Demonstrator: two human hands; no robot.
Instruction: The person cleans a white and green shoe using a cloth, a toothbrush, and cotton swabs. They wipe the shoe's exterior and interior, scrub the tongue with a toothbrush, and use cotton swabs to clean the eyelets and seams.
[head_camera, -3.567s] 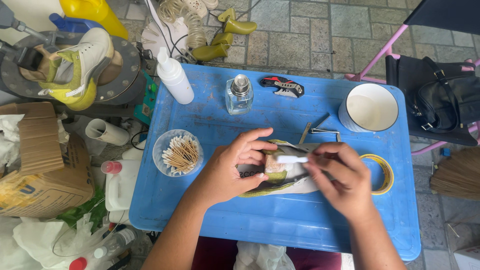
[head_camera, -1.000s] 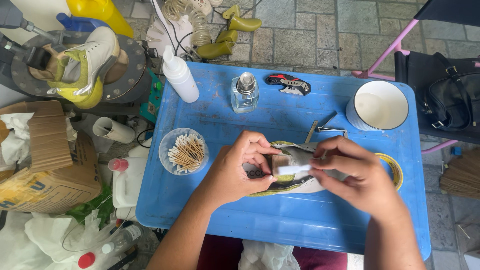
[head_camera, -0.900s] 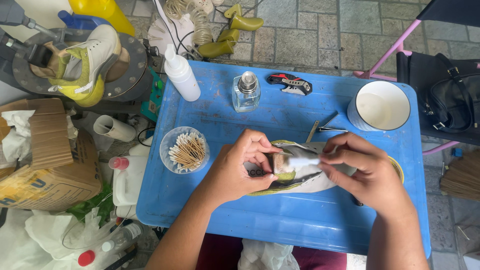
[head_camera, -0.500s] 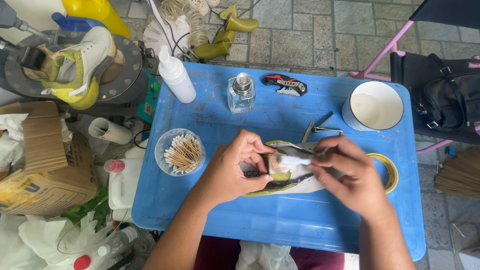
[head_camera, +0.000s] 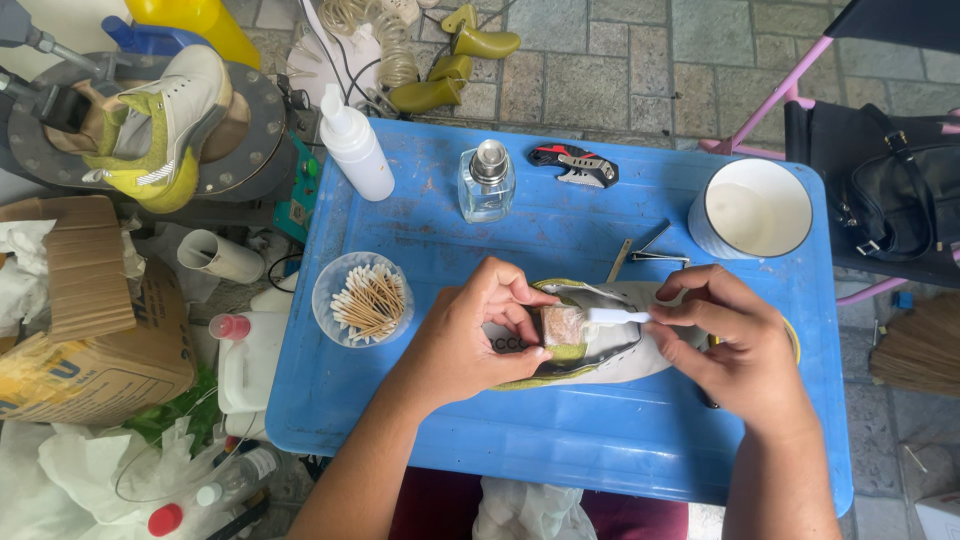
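Head view: the left hand (head_camera: 470, 345) curls over a shoe (head_camera: 600, 350) lying on its side on the blue desk (head_camera: 560, 440), fingers closed on its heel end, apparently to pin it steady and keep the worn tan patch (head_camera: 562, 325) inside exposed. The right hand (head_camera: 735, 345) pinches a small white brush (head_camera: 612, 316) between closed fingers, its tip just at that patch.

Around them: a dish of cotton swabs (head_camera: 366, 298) near the left hand, 1 white squeeze bottle (head_camera: 352, 147), a glass bottle (head_camera: 486, 183), a white bowl (head_camera: 752, 210), metal tools (head_camera: 645, 252) just behind the shoe. A tape roll (head_camera: 794, 340) hides under the right hand. Nothing blocks the brush.
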